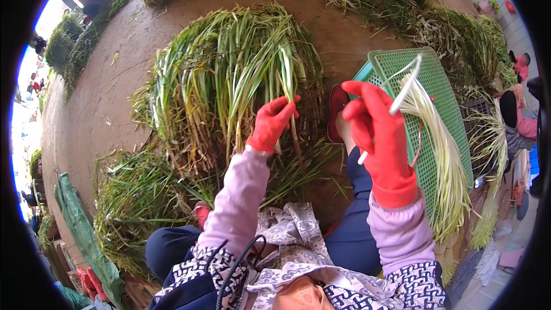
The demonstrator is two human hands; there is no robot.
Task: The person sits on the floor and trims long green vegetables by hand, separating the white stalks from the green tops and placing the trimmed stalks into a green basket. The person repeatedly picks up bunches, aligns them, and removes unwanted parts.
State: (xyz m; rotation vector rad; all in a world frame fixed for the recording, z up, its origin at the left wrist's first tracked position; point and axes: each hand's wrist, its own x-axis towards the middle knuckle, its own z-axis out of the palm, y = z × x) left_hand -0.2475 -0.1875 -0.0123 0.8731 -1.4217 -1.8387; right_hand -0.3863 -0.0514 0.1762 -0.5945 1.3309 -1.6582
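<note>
My left hand (275, 121), in a red rubber glove, grips a green leafy stalk (286, 66) near its base, at the right side of a big heap of long-leaved green stalks (224, 64). In my right hand (376, 133), also red-gloved, is a thin white stem (407, 88); it sticks out above and below the fingers. Just beyond that hand, a bundle of pale peeled shoots (443, 159) lies over an upturned-looking green plastic basket (430, 77). A red tie hangs by the bundle.
Loose green leaves (137, 202) lie at lower left beside a green sheet (82, 232). More stalk heaps (456, 38) spread at upper right. Another pale bundle (495, 137) is right of the basket, near a seated person (523, 120). My legs and red shoes flank the near floor.
</note>
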